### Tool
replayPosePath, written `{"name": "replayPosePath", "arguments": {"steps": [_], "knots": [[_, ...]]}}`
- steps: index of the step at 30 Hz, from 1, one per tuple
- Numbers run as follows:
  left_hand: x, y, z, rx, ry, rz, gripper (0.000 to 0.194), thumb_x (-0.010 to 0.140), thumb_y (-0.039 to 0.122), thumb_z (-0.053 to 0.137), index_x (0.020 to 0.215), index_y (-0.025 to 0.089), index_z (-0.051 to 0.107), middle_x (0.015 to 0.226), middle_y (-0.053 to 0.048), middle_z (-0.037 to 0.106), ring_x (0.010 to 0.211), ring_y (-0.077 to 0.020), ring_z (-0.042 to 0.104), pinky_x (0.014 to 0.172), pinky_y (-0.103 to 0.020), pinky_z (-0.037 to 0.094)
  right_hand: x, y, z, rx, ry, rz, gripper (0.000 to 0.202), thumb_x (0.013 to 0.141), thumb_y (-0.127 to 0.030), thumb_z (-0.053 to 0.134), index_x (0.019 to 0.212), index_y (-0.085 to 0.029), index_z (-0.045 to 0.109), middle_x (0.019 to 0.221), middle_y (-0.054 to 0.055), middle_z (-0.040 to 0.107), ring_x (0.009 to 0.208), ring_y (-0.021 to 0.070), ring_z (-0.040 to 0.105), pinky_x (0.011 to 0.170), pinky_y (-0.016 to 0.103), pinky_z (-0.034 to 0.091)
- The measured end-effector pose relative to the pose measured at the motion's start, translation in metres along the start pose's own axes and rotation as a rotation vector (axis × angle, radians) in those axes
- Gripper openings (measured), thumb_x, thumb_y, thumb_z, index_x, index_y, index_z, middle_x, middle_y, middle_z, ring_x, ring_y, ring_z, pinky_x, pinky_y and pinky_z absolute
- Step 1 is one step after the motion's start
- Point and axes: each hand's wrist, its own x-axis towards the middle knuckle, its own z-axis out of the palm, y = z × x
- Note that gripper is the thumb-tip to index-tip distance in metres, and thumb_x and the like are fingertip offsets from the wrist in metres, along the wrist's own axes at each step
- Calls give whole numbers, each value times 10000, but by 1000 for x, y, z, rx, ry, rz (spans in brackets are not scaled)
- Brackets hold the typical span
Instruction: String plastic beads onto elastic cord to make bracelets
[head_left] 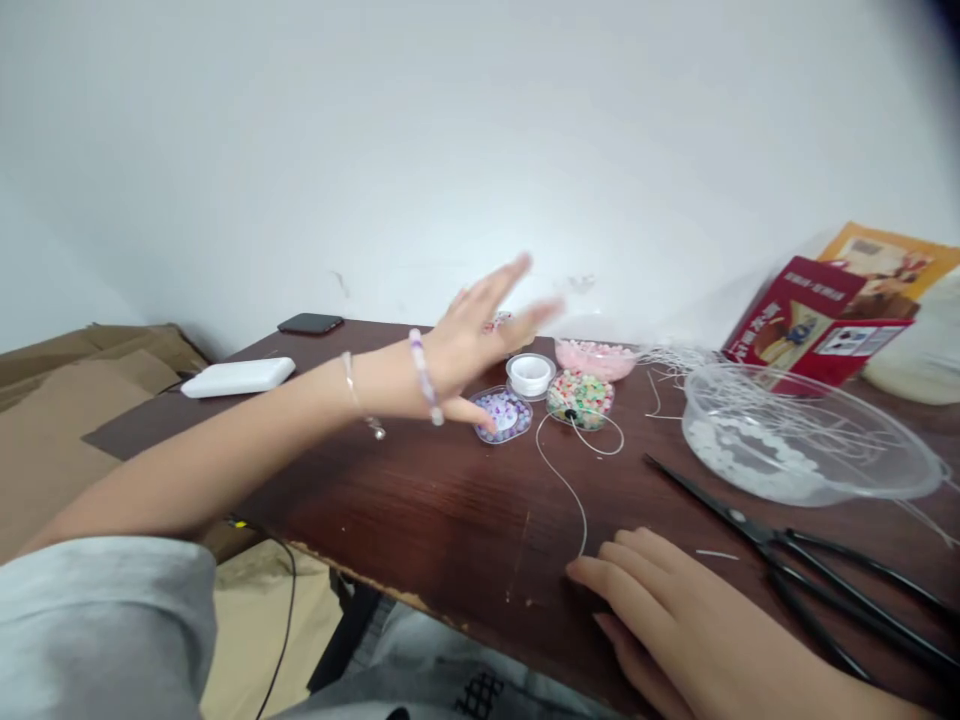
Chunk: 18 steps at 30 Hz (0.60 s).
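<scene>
My left hand point(484, 335) is raised over the table with its fingers spread and slightly blurred, and nothing in it. Its thumb reaches over a small clear box of purple beads point(504, 412); whether it touches cannot be told. A purple-and-white bead bracelet point(424, 375) and a thin bracelet with a small charm point(351, 385) circle that wrist. My right hand point(667, 610) rests low on the table, fingers together, at the end of a thin white cord point(570, 485). From there the cord runs to a small black piece point(571, 414) at the box of multicoloured beads point(583, 398).
Behind stand a white spool point(531, 374) and a bowl of pink beads point(595, 358). Black scissors point(757, 530) lie beside a clear plastic bowl point(892, 440) at right. Loose white strands point(675, 357), a red package point(795, 320), a white power bank point(240, 377) and a phone point(310, 323) are around.
</scene>
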Motion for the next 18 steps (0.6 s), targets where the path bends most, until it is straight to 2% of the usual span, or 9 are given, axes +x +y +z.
{"name": "replayPosePath", "arguments": {"steps": [2, 5, 8, 10, 12, 14, 16, 18], "knots": [[3, 4, 15, 324, -27, 79, 861, 771, 508, 592, 1462, 287, 129, 1564, -114, -66, 1407, -401, -13, 1019, -678, -110, -1, 0, 0, 36, -36, 20, 372, 807, -15, 328, 985, -184, 607, 876, 15, 662, 736, 177, 582, 722, 323, 460], [13, 15, 23, 520, -15, 80, 843, 813, 547, 498, 1469, 214, 87, 1552, -175, 3, 1405, -407, 14, 960, -678, -208, -2, 0, -2, 84, -71, 44, 350, 785, -18, 365, 958, -199, 610, 877, 15, 654, 734, 180, 572, 717, 327, 456], [24, 26, 16, 487, 106, -9, 798, 812, 576, 468, 1450, 185, 191, 1529, -182, 146, 1400, -411, 46, 978, -683, -162, -1, -2, -5, 120, -98, 48, 326, 791, -36, 390, 961, -210, 607, 884, 17, 648, 742, 185, 568, 707, 329, 453], [31, 30, 12, 360, 104, -56, 585, 862, 480, 443, 1378, 218, 359, 1450, -146, 347, 1372, -358, 211, 1043, -646, 11, 2, -5, -6, 121, -118, 38, 323, 789, -36, 388, 959, -206, 604, 890, 23, 647, 747, 191, 567, 708, 335, 452], [36, 32, 13, 240, -52, -9, 356, 908, 348, 382, 1197, 226, 551, 1206, -126, 582, 1184, -281, 473, 1013, -525, 260, 4, -7, -6, 99, -141, 30, 324, 776, -24, 386, 944, -200, 600, 907, 28, 649, 766, 200, 568, 720, 346, 451], [38, 35, 22, 200, -289, 148, 321, 916, 262, 334, 985, 213, 644, 870, -109, 672, 857, -220, 597, 831, -402, 410, 4, -8, -6, 66, -166, 24, 310, 763, -16, 397, 920, -196, 595, 908, 29, 651, 778, 207, 568, 732, 353, 451], [35, 39, 38, 204, -475, 376, 323, 903, 209, 332, 885, 210, 655, 656, -81, 643, 625, -187, 572, 635, -334, 415, 2, -4, -9, 53, -187, 3, 256, 781, -27, 409, 846, -199, 588, 824, 21, 640, 718, 194, 562, 693, 333, 448], [31, 47, 56, 201, -491, 643, 332, 892, 160, 329, 888, 200, 658, 605, -72, 632, 549, -172, 561, 526, -307, 373, 1, 5, -18, 51, -170, -56, 242, 842, -63, 391, 770, -204, 574, 701, 10, 599, 606, 168, 528, 597, 299, 424]]}}
